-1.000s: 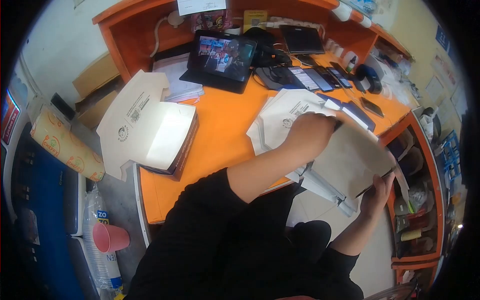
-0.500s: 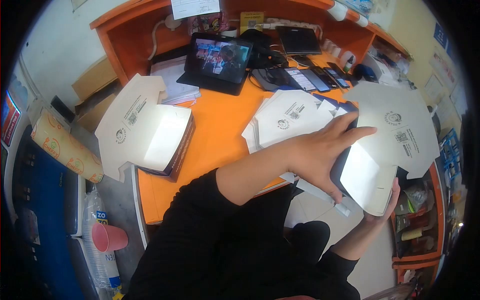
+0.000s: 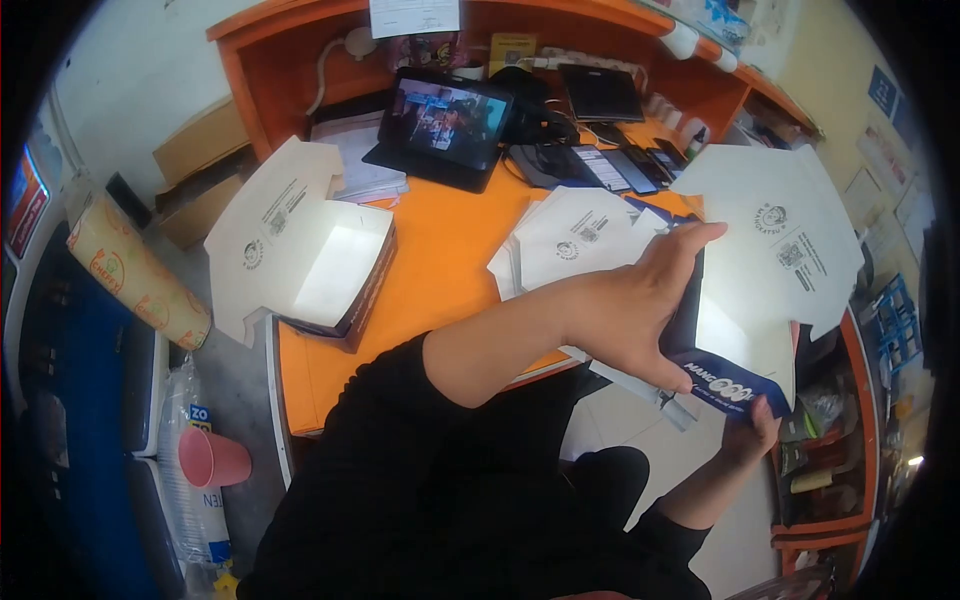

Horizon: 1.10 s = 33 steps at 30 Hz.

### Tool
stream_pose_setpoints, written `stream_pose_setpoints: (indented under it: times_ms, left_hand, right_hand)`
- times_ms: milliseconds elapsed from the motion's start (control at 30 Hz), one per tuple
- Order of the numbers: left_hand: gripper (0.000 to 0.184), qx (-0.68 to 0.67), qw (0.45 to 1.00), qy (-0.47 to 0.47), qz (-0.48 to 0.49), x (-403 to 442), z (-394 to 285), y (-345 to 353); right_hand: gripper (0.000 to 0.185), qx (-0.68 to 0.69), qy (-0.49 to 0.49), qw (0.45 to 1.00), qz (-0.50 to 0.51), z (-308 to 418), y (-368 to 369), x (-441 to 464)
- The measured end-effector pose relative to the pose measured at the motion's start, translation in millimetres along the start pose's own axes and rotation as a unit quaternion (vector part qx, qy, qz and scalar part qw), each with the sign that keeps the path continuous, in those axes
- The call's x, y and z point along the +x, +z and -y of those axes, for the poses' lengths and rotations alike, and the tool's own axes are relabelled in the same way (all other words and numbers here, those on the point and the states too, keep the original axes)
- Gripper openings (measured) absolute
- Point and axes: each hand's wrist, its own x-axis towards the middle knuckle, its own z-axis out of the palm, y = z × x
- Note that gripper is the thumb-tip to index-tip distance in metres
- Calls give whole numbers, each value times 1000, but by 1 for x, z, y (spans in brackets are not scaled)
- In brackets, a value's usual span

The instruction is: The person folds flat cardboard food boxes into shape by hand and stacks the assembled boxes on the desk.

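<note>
In the head view, the left hand [image 3: 645,315] has its fingers and thumb spread wide along the near side wall of a white-lined, dark-blue cardboard box [image 3: 735,330], held up past the right part of the orange desk [image 3: 445,235]. The right hand [image 3: 755,430] grips this box's front corner, at a dark-blue panel whose white lettering starts "MANG"; rounded white shapes follow, and the smaller line below is too fine to read. The raised white lid carries a round face logo, a QR code and small print, the ring of letters starting "MANG". The box's bright inner wall and floor show.

To the left on the desk, a second white-lined cardboard box [image 3: 345,255] stands open, its lid tipped back with the same logo and code, its white floor in sight. Between the two lies a stack of flat white cardboard sheets [image 3: 560,235], the top one printed alike.

At far left, a cream paper roll [image 3: 140,275] repeats "CHEFFY" in orange. Below it, a clear plastic sleeve [image 3: 190,500] holds stacked clear cups; "ZO" and an upside-down "TEN" can be read. A pink cup [image 3: 215,457] is beside it. An orange shelf cabinet [image 3: 860,400] at right contains packets.
</note>
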Motion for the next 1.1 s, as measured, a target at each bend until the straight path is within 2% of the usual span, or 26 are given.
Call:
stream_pose_setpoints:
  times_ms: [33,100,133,167,200,233,267,333,367,433,467,500,533,567,600,633,733,867,933,1000,1100]
  left_hand:
    - [134,23,999,15,-29,0,-5,0]
    - [130,106,989,31,-95,-1,-20,-1]
    - [126,165,977,30,-133,-2,-30,-1]
    - [123,223,960,27,-170,-6,-37,2]
    - [121,252,946,36,-203,-10,-41,6]
    - [118,281,930,44,-234,-14,-43,11]
    - [116,309,913,51,-262,-20,-43,15]
    - [116,338,901,52,-267,-34,-49,5]
    - [114,324,906,42,-268,-49,-62,-5]
    - [102,408,873,-8,-267,-86,-86,-36]
    - [92,502,824,-51,-260,-111,-98,-55]
    - [70,554,795,-87,-233,-136,-108,-78]
    - [63,565,781,-140,-226,-167,-110,-93]
    - [51,550,776,-185,-247,-199,-104,-107]
    - [42,565,744,-213,-286,-219,-103,-109]
    - [34,581,709,-237,-323,-232,-101,-110]
    - [24,588,701,-229,-332,-253,-81,-101]
    - [16,482,792,-265,-263,-264,-63,-95]
    - [13,412,847,-260,-215,-257,-63,-91]
    - [17,444,838,-226,-226,-250,-64,-83]
    - [22,473,813,-214,-264,-246,-62,-78]
  right_hand:
    - [84,-21,-6,999,37,4,-3,8]
    - [79,-267,-106,957,-44,7,13,31]
    - [77,-515,-221,827,-45,17,29,36]
    - [75,-524,-272,806,35,25,51,38]
    - [80,-553,-263,777,147,32,66,39]
    - [81,-613,-258,706,243,46,90,35]
    - [65,-544,-291,735,280,46,115,37]
    - [39,-468,-95,803,357,50,139,41]
    - [35,-434,-76,824,356,49,142,45]
    - [27,-365,-40,860,355,44,146,55]
    - [26,-361,-43,862,352,49,149,59]
    - [26,-355,-44,866,348,57,153,62]
    - [25,-347,-46,872,342,62,158,65]
    - [23,-275,-19,907,318,62,165,64]
    - [25,-254,-11,917,307,60,170,70]
    - [27,-240,-4,917,319,61,180,76]
    - [35,-234,-21,899,368,52,215,88]
    - [41,-208,-32,872,441,42,261,94]
    - [38,-193,-29,854,483,41,282,97]
    - [39,-173,-28,842,509,35,303,98]
    - [37,-196,-44,797,570,16,333,95]
